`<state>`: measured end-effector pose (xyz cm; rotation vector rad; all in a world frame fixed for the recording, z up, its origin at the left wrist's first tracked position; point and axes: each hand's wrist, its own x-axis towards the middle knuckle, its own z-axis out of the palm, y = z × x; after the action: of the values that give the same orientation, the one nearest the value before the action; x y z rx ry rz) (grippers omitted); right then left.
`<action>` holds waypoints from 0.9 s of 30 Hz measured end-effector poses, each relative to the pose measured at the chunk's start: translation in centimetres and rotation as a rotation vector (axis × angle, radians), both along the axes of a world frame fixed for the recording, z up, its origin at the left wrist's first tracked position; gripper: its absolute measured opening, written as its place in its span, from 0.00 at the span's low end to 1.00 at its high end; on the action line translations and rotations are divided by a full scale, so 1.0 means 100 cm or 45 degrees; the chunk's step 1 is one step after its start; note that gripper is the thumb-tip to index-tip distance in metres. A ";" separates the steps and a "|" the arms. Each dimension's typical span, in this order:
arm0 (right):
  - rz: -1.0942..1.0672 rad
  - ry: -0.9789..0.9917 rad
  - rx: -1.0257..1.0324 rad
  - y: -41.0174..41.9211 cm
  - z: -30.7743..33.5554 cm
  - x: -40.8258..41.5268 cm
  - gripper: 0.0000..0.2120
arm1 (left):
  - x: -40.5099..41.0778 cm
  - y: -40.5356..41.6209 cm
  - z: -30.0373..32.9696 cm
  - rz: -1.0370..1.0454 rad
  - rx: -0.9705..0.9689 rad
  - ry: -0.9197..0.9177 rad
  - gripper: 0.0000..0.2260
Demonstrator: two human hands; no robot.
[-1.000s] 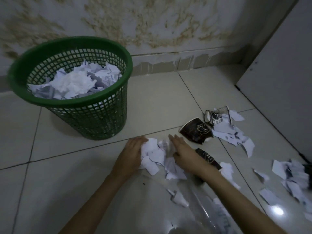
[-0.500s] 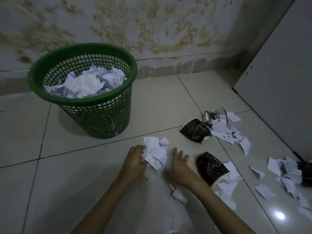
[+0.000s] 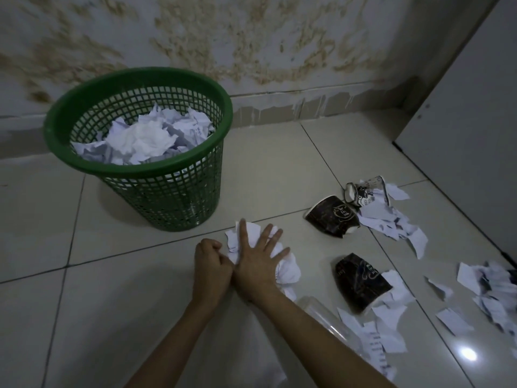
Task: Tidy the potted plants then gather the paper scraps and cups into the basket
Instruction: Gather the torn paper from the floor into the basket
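Left hand (image 3: pixel 212 259): showing bare, wearing no ring or glove.
Right hand (image 3: pixel 258 260): showing bare, fingers unadorned.
Forearms: showing uncovered from 6 o'clock edge of view up to wrists, wearing no sleeve, watch or band.
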<state>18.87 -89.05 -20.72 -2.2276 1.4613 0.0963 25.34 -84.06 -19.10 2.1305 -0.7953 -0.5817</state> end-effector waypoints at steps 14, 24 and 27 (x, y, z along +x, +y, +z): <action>0.340 -0.032 -0.373 -0.019 0.004 -0.014 0.16 | -0.011 -0.001 0.003 -0.047 0.057 0.022 0.17; 0.027 -0.727 -0.077 -0.038 0.053 -0.023 0.05 | -0.012 -0.018 0.029 0.180 -0.101 0.470 0.11; -0.145 -1.052 -0.172 -0.042 0.089 -0.019 0.15 | -0.018 -0.022 0.070 0.176 -0.138 0.960 0.20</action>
<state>17.02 -93.27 -11.85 -1.8942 1.1208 -0.8735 23.53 -86.30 -12.13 1.6495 -0.2450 -1.1365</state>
